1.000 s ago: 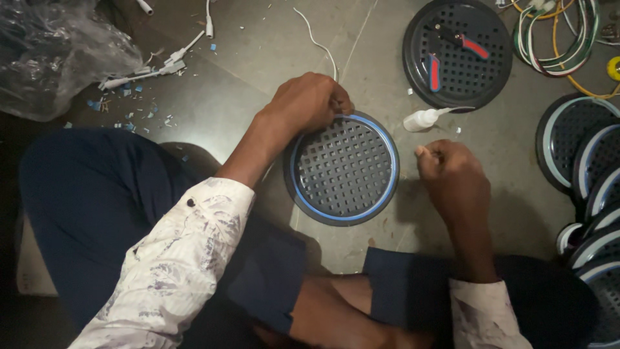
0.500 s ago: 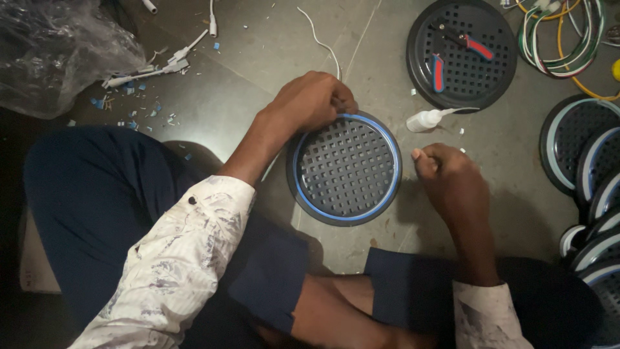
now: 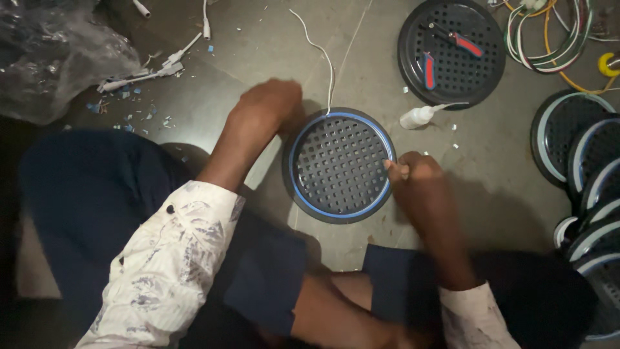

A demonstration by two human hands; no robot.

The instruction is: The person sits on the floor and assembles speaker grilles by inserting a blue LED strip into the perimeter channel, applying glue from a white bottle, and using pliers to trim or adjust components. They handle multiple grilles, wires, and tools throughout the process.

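Our right hand point(image 3: 416, 178) closed in a fist, now pressed against the right rim of the round blue-ringed grille point(image 3: 339, 165) on the floor, our left hand point(image 3: 268, 106) curled over its upper-left edge, shifted left since before, white glue bottle point(image 3: 416, 116) beyond

Dim, flat light is falling on the grey floor point(image 3: 491, 194); both hands are smearing with motion blur, the right hand point(image 3: 416, 178) worst. Deep shadow is swallowing the lower left, and glare is glinting off the plastic bag point(image 3: 45, 58) at upper left
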